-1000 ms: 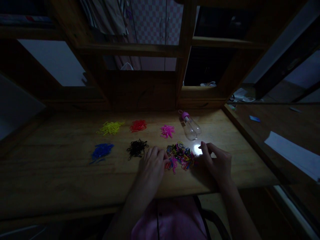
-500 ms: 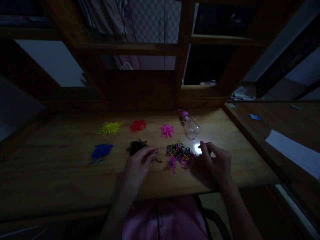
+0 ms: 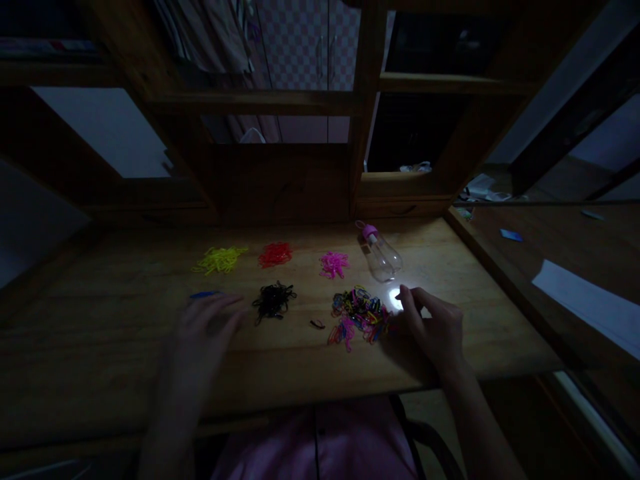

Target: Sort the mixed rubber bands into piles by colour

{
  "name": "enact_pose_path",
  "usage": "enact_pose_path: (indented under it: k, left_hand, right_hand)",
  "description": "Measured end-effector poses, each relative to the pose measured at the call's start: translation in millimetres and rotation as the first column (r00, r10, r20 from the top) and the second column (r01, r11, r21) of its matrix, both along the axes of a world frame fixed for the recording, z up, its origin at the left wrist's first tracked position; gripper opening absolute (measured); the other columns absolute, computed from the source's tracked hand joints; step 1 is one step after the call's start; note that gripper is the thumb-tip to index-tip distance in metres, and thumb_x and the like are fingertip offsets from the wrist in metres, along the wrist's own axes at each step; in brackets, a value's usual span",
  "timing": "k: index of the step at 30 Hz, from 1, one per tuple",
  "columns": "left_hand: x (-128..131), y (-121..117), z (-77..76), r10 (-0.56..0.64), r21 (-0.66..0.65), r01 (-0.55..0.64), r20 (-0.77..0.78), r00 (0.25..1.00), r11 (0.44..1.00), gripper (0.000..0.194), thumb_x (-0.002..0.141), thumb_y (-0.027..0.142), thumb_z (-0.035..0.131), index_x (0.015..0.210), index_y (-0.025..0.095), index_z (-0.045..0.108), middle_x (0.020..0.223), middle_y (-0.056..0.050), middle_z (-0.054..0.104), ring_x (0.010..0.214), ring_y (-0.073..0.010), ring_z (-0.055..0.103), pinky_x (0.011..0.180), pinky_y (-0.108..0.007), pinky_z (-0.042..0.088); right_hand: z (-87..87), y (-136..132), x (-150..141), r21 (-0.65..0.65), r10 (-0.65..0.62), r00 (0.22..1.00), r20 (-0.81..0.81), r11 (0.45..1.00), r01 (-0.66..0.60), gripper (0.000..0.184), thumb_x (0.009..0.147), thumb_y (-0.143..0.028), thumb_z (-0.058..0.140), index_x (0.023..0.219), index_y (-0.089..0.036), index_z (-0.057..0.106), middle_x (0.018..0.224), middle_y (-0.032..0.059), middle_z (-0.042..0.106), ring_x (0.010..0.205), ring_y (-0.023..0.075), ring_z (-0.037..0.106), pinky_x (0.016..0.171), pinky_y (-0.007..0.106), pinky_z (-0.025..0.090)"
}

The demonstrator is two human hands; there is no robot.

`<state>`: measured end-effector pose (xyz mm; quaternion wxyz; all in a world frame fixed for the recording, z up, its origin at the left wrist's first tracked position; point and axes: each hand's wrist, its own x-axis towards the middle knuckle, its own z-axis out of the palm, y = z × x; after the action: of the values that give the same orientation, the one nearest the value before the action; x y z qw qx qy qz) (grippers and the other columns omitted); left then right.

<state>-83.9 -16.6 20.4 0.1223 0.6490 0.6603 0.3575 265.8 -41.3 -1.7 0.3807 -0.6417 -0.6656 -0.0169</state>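
My left hand [image 3: 200, 333], smeared by motion, is over the pile of blue rubber bands [image 3: 204, 294] and hides most of it. Its thumb stands apart from the fingers, and I see nothing between them. My right hand [image 3: 435, 323] rests at the right of the mixed pile of coloured rubber bands [image 3: 363, 308], thumb and fingertips pinched together; whatever they may hold is too small to make out. Between the mixed pile and the black rubber bands [image 3: 274, 301] lie a few dark bands [image 3: 317, 325] by themselves.
Farther back on the wooden desk [image 3: 150, 373] are piles of yellow bands [image 3: 220, 260], red bands [image 3: 275, 254] and pink bands [image 3: 334, 264]. A clear bulb-shaped bottle [image 3: 384, 259] with a pink cap lies behind my right hand. Wooden shelving [image 3: 265, 101] rises along the back.
My left hand has moved left from the mixed pile, past the black bands, to the blue pile. A blue bit showed at its fingertips half a second ago. My right hand has stayed put.
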Motion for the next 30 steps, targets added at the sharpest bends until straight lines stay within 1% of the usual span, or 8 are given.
enact_pose_path:
  k: [4, 6, 11, 15, 20, 22, 25, 30]
  left_hand:
    - [39, -4, -4.9, -0.379, -0.131, 0.369, -0.060, 0.924, 0.920, 0.017, 0.089, 0.025, 0.055, 0.096, 0.027, 0.071, 0.104, -0.003, 0.065, 0.103, -0.0219, 0.060, 0.094, -0.039, 0.049]
    - [55, -5, -7.9, -0.466, -0.180, 0.441, -0.139, 0.874, 0.879, 0.019, 0.090, 0.020, 0.052, 0.098, 0.025, 0.069, 0.104, -0.005, 0.063, 0.103, -0.0233, 0.056, 0.094, -0.041, 0.046]
    - [72, -3, -11.1, -0.508, -0.266, 0.445, -0.260, 0.822, 0.855, 0.021, 0.092, 0.013, 0.046, 0.091, 0.022, 0.066, 0.101, -0.007, 0.061, 0.097, -0.0239, 0.053, 0.088, -0.040, 0.043]
    - [62, -2, -7.3, -0.547, -0.284, 0.482, -0.227, 0.806, 0.829, 0.018, 0.093, 0.018, 0.045, 0.090, 0.022, 0.062, 0.099, -0.005, 0.062, 0.096, -0.0235, 0.051, 0.085, -0.037, 0.042]
    - [28, 11, -14.8, -0.305, -0.151, 0.272, -0.273, 0.912, 0.950, 0.019, 0.094, 0.024, 0.043, 0.086, 0.023, 0.060, 0.091, -0.005, 0.061, 0.087, -0.0236, 0.052, 0.080, -0.038, 0.042]
    - [22, 16, -17.8, -0.247, -0.108, 0.225, -0.275, 0.929, 0.968, 0.021, 0.094, 0.022, 0.041, 0.087, 0.023, 0.061, 0.090, -0.005, 0.061, 0.084, -0.0232, 0.053, 0.078, -0.037, 0.043]
    - [32, 15, -14.9, -0.319, -0.109, 0.300, -0.282, 0.905, 0.948, 0.019, 0.093, 0.021, 0.044, 0.096, 0.024, 0.063, 0.100, -0.006, 0.062, 0.093, -0.0244, 0.054, 0.083, -0.038, 0.044]
    - [73, 7, -15.7, -0.520, -0.203, 0.479, -0.350, 0.779, 0.854, 0.014, 0.091, 0.019, 0.054, 0.101, 0.023, 0.063, 0.107, -0.007, 0.061, 0.103, -0.0266, 0.051, 0.088, -0.041, 0.041]
  right_hand:
    - [0.7, 0, 0, -0.001, -0.011, 1.000, 0.006, 1.000, 0.011, 0.022, 0.093, -0.031, 0.057, 0.080, -0.018, 0.070, 0.060, -0.0003, 0.062, 0.052, 0.0112, 0.055, 0.057, 0.025, 0.038]
    - [1.3, 0, 0, 0.005, -0.012, 1.000, 0.004, 1.000, 0.012, 0.023, 0.093, -0.031, 0.057, 0.079, -0.018, 0.070, 0.060, -0.0004, 0.061, 0.051, 0.0109, 0.055, 0.057, 0.025, 0.037]
    - [0.3, 0, 0, 0.005, -0.007, 1.000, -0.009, 1.000, 0.008, 0.025, 0.093, -0.031, 0.056, 0.076, -0.018, 0.069, 0.057, -0.0007, 0.059, 0.051, 0.0112, 0.053, 0.057, 0.025, 0.037]
    - [-1.1, 0, 1, 0.005, -0.014, 1.000, -0.007, 1.000, 0.014, 0.023, 0.093, -0.030, 0.057, 0.078, -0.018, 0.069, 0.059, -0.0003, 0.060, 0.051, 0.0114, 0.054, 0.058, 0.026, 0.037]
    - [-0.3, 0, 0, 0.010, -0.009, 1.000, -0.014, 1.000, 0.009, 0.022, 0.093, -0.030, 0.056, 0.079, -0.019, 0.070, 0.059, -0.0007, 0.061, 0.051, 0.0111, 0.054, 0.058, 0.025, 0.038]
    - [0.1, 0, 0, 0.016, -0.008, 1.000, -0.015, 1.000, 0.008, 0.022, 0.093, -0.030, 0.056, 0.080, -0.019, 0.070, 0.059, -0.0007, 0.061, 0.051, 0.0110, 0.054, 0.057, 0.025, 0.038]
    - [0.9, 0, 0, 0.018, -0.011, 1.000, -0.003, 1.000, 0.011, 0.022, 0.093, -0.030, 0.057, 0.078, -0.019, 0.070, 0.058, -0.0006, 0.061, 0.051, 0.0111, 0.054, 0.057, 0.025, 0.038]
    - [1.9, -1, -1, 0.017, -0.013, 1.000, -0.015, 1.000, 0.013, 0.024, 0.094, -0.030, 0.055, 0.079, -0.019, 0.070, 0.060, 0.0001, 0.063, 0.052, 0.0115, 0.055, 0.057, 0.025, 0.039]
